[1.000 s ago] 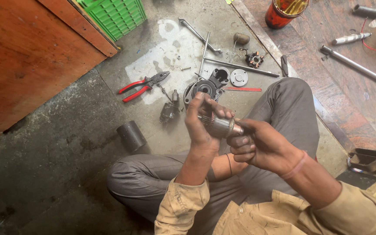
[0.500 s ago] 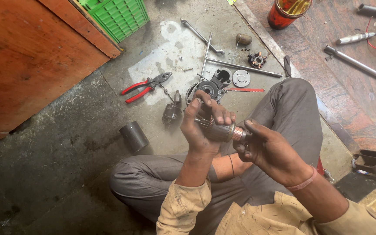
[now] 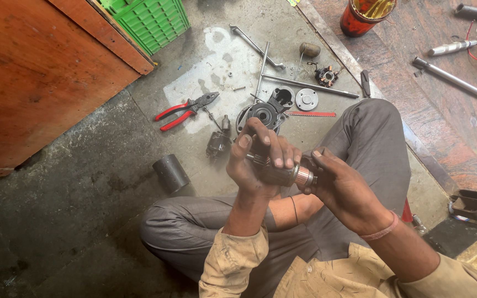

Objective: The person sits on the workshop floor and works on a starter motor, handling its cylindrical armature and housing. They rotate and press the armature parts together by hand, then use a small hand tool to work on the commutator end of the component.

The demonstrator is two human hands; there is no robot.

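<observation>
While your left hand (image 3: 260,160) clamps its fingers round the motor core (image 3: 285,175), right hand (image 3: 343,190) pinching the copper end: heavy, stiff, greasy; hold the steel body, spare the copper.

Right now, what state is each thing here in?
Left hand: closed around the motor armature.
Right hand: gripping the armature's copper end.
Red pliers: lying on the floor, jaws closed.
Round housing: taken apart, lying open.
Dark cylinder: lying on its side.
</observation>
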